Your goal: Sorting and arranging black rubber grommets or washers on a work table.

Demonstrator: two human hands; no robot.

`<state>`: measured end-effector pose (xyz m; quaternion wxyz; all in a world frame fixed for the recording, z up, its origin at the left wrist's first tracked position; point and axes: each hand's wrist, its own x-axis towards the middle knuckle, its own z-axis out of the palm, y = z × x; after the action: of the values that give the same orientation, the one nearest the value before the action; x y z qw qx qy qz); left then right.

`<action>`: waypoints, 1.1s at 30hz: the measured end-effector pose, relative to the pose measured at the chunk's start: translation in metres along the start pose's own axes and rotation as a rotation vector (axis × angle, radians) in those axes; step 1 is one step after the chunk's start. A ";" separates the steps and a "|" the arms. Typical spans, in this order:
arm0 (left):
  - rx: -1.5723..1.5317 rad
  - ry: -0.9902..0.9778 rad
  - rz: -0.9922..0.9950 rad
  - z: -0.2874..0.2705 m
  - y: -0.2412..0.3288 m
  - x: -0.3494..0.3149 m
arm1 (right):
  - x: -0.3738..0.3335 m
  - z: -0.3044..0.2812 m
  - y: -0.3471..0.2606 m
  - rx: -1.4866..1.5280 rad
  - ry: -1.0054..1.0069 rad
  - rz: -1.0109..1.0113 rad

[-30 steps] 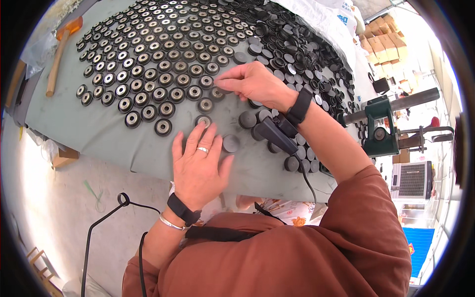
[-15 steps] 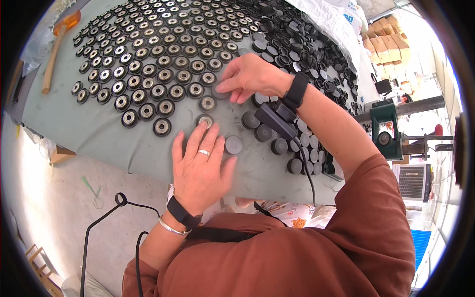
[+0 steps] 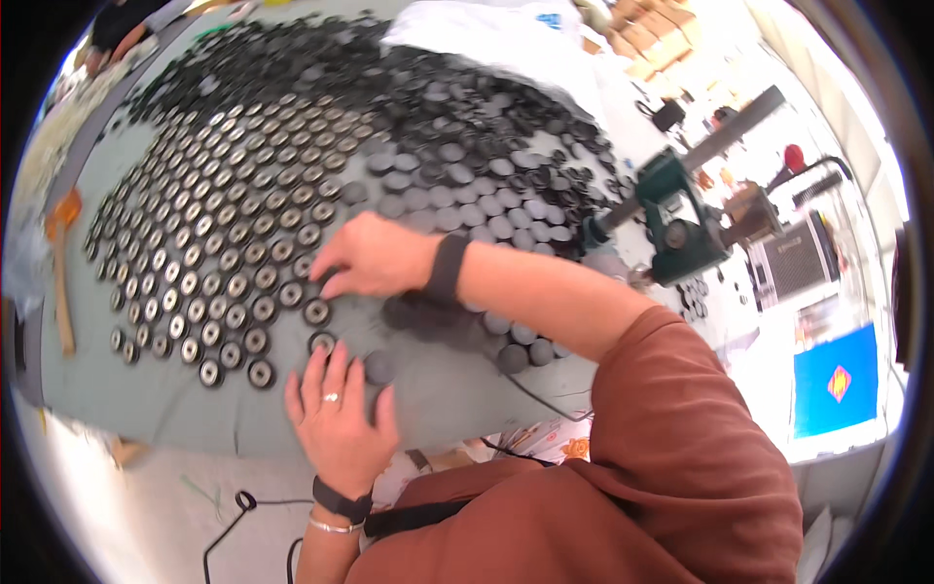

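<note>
Little has changed but the swung view, so work barely advances. The left hand [image 3: 342,423], unclenched, touches a near wheel [image 3: 321,339]; the right hand [image 3: 375,256] perhaps has a dark disc [image 3: 336,274] in its grip, but blur prevents telling. Round wheels [image 3: 260,374] lie flat on the tabletop [image 3: 448,399], bores upward, without a long axis.

An orange-headed mallet [image 3: 62,277] with a wooden handle lies along the left side of a grey-green table [image 3: 467,399]; a white sack [image 3: 496,44] drapes its far side. At right, a green metal press [image 3: 660,180] stands near a grilled appliance [image 3: 800,261] and a blue panel [image 3: 827,419], with cardboard boxes [image 3: 666,39] stacked behind.
</note>
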<state>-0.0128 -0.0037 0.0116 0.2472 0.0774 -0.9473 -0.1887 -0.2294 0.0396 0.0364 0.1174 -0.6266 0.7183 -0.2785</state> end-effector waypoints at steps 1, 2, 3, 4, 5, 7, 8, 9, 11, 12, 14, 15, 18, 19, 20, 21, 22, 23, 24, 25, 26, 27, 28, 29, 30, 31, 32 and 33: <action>-0.017 0.005 0.041 -0.001 0.000 -0.001 | -0.004 -0.001 -0.002 0.002 -0.030 0.091; 0.004 -0.015 0.024 0.000 0.000 0.000 | -0.009 -0.011 -0.007 -0.092 -0.052 0.169; 0.027 -0.036 0.004 0.002 0.000 0.001 | -0.014 -0.020 -0.011 -0.183 -0.075 0.249; 0.029 -0.037 0.011 0.003 0.000 0.000 | -0.019 -0.024 -0.011 -0.197 -0.056 0.259; 0.024 -0.031 0.033 0.003 0.001 0.001 | -0.025 -0.027 -0.009 -0.282 -0.073 0.284; 0.045 -0.043 0.027 0.002 0.002 0.002 | -0.032 -0.037 0.001 -0.373 -0.080 0.311; 0.043 -0.053 0.019 0.002 0.003 0.004 | -0.038 -0.044 0.008 -0.186 -0.020 0.257; 0.046 -0.049 0.028 0.003 0.004 0.005 | -0.043 -0.052 0.013 0.001 0.038 0.199; 0.058 -0.074 -0.005 0.002 0.005 0.005 | -0.045 -0.073 0.030 0.002 0.263 0.310; 0.064 -0.073 -0.003 0.002 0.005 0.005 | -0.045 -0.082 0.059 -0.133 0.436 0.326; 0.081 -0.076 0.007 0.002 0.004 0.005 | -0.055 -0.119 0.111 -0.383 0.703 0.440; 0.083 -0.074 0.011 0.003 0.005 0.005 | -0.062 -0.137 0.140 -0.455 0.771 0.565; 0.082 -0.066 0.014 0.005 0.007 0.006 | -0.083 -0.177 0.212 -0.698 0.594 0.823; 0.081 -0.070 0.011 0.003 0.009 0.007 | -0.082 -0.181 0.220 -0.656 0.578 0.802; 0.081 -0.074 0.008 0.002 0.010 0.008 | -0.078 -0.181 0.228 -0.640 0.552 0.786; 0.093 -0.072 0.000 0.002 0.010 0.008 | -0.073 -0.180 0.236 -0.626 0.527 0.770; 0.090 -0.077 0.000 0.003 0.009 0.008 | -0.071 -0.180 0.242 -0.620 0.527 0.767; 0.086 -0.081 0.000 0.003 0.009 0.008 | -0.069 -0.180 0.248 -0.649 0.457 0.896; 0.089 -0.081 -0.001 0.004 0.010 0.010 | -0.068 -0.181 0.253 -0.677 0.384 1.024; 0.088 -0.079 0.005 0.004 0.010 0.010 | -0.069 -0.181 0.255 -0.670 0.381 1.022; 0.084 -0.077 0.012 0.004 0.010 0.010 | -0.073 -0.183 0.257 -0.623 0.505 0.982; 0.086 -0.078 0.010 0.005 0.010 0.011 | -0.078 -0.188 0.258 -0.575 0.629 0.941; 0.086 -0.075 0.008 0.004 0.009 0.010 | -0.079 -0.191 0.256 -0.612 0.483 0.928; 0.077 -0.068 0.010 0.004 0.011 0.013 | -0.083 -0.194 0.249 -0.663 0.375 0.991; 0.079 -0.066 0.007 0.001 0.012 0.017 | -0.087 -0.195 0.243 -0.697 0.381 1.011; 0.108 -0.015 0.043 -0.005 0.017 0.028 | -0.090 -0.194 0.237 -0.731 0.388 1.034; 0.144 0.034 0.073 -0.010 0.019 0.032 | -0.083 -0.192 0.220 -0.769 0.381 1.045; 0.157 0.035 0.064 -0.009 0.017 0.027 | -0.069 -0.192 0.206 -0.760 0.379 1.033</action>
<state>-0.0321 0.0023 0.0373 0.2628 0.0696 -0.9566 -0.1046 -0.4879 0.1675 0.0675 -0.1216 -0.1402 0.9824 -0.0193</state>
